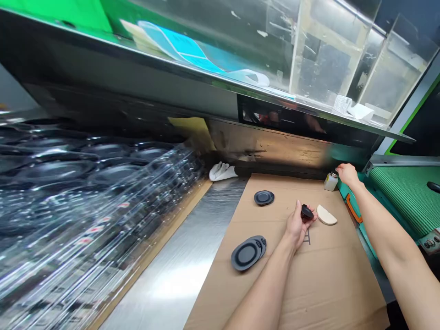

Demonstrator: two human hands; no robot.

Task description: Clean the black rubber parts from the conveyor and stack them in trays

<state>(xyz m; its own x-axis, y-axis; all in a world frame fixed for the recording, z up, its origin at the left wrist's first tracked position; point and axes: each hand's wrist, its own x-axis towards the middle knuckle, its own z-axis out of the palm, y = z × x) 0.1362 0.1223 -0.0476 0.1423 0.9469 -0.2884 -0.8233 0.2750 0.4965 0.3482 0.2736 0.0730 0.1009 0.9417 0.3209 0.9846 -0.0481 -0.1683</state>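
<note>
My left hand (298, 224) is closed around a small black oval plastic part (307, 212), held above the cardboard. My right hand (348, 175) reaches to the far right, its fingertips pinched together at the top of a small white bottle (331, 182) with a dark cap. Whether the fingers hold anything else is hidden. A cream half-round pad (326, 215) lies just right of my left hand. Two dark grey oval parts lie on the cardboard: a smaller one (264, 197) farther back and a larger one (248, 253) nearer, with a slotted tab at one end.
Clear plastic trays (113, 220) holding dark round parts are stacked at the left. A cardboard sheet (319, 284) covers the metal bench (178, 275). A white glove (222, 171) lies at the back. A green conveyor belt (409, 192) runs at the right; a shelf edge (206, 73) overhangs.
</note>
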